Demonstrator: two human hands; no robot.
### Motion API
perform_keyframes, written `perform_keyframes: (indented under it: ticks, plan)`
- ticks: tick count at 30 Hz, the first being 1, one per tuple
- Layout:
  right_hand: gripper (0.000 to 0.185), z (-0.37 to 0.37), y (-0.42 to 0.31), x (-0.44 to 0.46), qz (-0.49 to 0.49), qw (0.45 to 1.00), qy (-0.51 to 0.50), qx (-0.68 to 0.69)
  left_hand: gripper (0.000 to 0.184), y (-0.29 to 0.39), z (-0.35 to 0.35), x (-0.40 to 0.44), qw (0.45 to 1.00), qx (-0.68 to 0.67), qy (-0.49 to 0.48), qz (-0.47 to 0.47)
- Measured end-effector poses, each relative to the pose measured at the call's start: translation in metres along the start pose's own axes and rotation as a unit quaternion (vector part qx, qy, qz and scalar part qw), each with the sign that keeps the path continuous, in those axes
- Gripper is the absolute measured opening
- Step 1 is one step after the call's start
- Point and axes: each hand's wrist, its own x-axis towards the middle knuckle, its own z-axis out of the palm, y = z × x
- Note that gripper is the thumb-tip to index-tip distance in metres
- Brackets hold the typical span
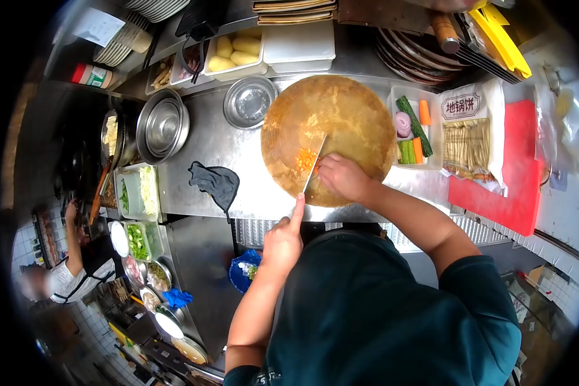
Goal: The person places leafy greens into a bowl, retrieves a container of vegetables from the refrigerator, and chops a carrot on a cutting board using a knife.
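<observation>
My left hand (284, 244) is closed round the handle of a kitchen knife (313, 166), its index finger stretched along the back of the blade. The blade stands on edge on a large round wooden chopping board (350, 106). Small chopped bits of carrot (305, 158) lie to the left of the blade. To its right, my right hand (343, 177) rests on the board with curled fingers close to the blade, holding down carrot that is mostly hidden under the fingertips. The knife handle is covered by my left hand.
A white tray (435, 145) of carrot, cucumber and onion pieces stands right of the board, near a red cutting board (521, 167). Left are a metal bowl (250, 101), a dark cloth (213, 183) and stacked bowls (163, 126). Another person (77, 270) stands far left.
</observation>
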Motion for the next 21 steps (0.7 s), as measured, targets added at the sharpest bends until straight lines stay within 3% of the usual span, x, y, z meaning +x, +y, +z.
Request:
perform_keyframes:
  ticks: [3,15,18,21]
  plan:
    - [0.015,0.002,0.002,-0.005,-0.003,1.000,0.001,-0.003,0.090,0.010,-0.017,-0.005,1.000,0.014,-0.019,-0.007]
    - [0.017,-0.010,0.001,-0.020,-0.007,0.998,0.055,0.013,0.094,0.011,-0.014,-0.002,0.999,0.016,-0.045,0.003]
    - [0.014,-0.005,0.007,-0.023,-0.002,1.000,0.004,0.018,0.095,0.009,-0.004,0.002,0.999,0.024,-0.043,-0.008]
    - [0.011,-0.001,0.008,-0.020,-0.003,1.000,0.015,0.001,0.095,0.007,0.015,0.006,0.999,0.030,-0.024,0.001]
